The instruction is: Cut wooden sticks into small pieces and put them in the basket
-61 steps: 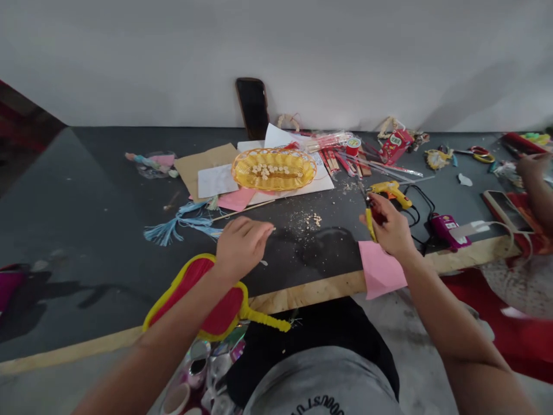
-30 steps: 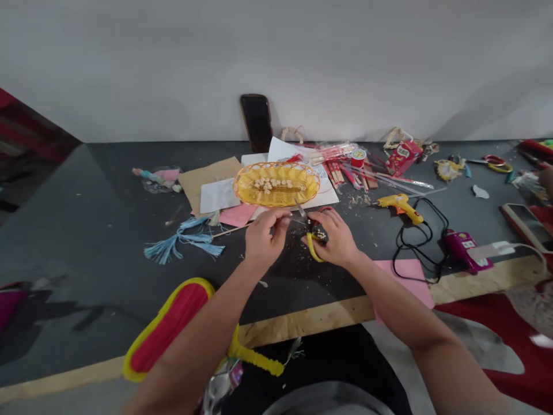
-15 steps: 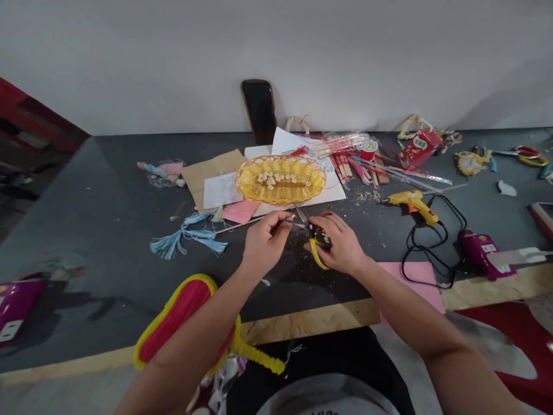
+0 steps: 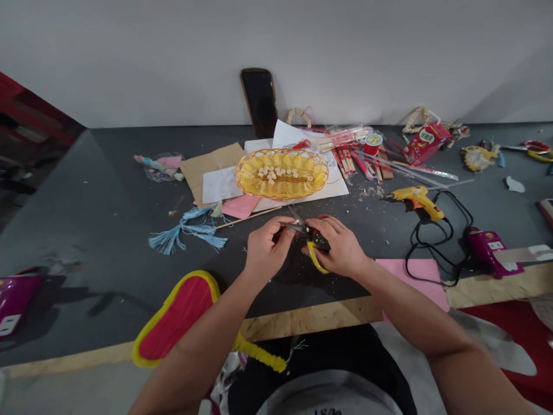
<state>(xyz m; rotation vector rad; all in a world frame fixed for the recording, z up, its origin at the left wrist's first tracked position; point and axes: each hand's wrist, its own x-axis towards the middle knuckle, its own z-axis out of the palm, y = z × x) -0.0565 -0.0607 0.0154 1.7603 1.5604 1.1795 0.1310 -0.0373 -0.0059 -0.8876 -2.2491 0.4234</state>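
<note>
My right hand (image 4: 339, 245) grips a pair of scissors (image 4: 314, 256) by its yellow and red handles. The blades are apart and point left toward my other hand. My left hand (image 4: 270, 245) is closed in a pinch right at the blades, on a small pale piece (image 4: 296, 222) mostly hidden by the fingertips. Just beyond both hands lies a yellow woven basket (image 4: 248, 187) with several small cream-coloured pieces (image 4: 276, 173) in it. A thin wooden stick (image 4: 248, 218) rests on the table left of the basket's near side.
Blue tassels (image 4: 188, 230) lie left. A red paddle-shaped piece with yellow edging (image 4: 179, 314) sits under my left forearm. To the right are a yellow glue gun (image 4: 417, 202) with its black cord, a purple box (image 4: 492, 251) and pink paper (image 4: 417, 282). A phone (image 4: 260, 104) leans on the wall.
The view has shifted slightly. My left hand sits a little lower, uncovering the stick's end. The scissors have moved slightly left, and their blades still stand apart by my left fingertips.
</note>
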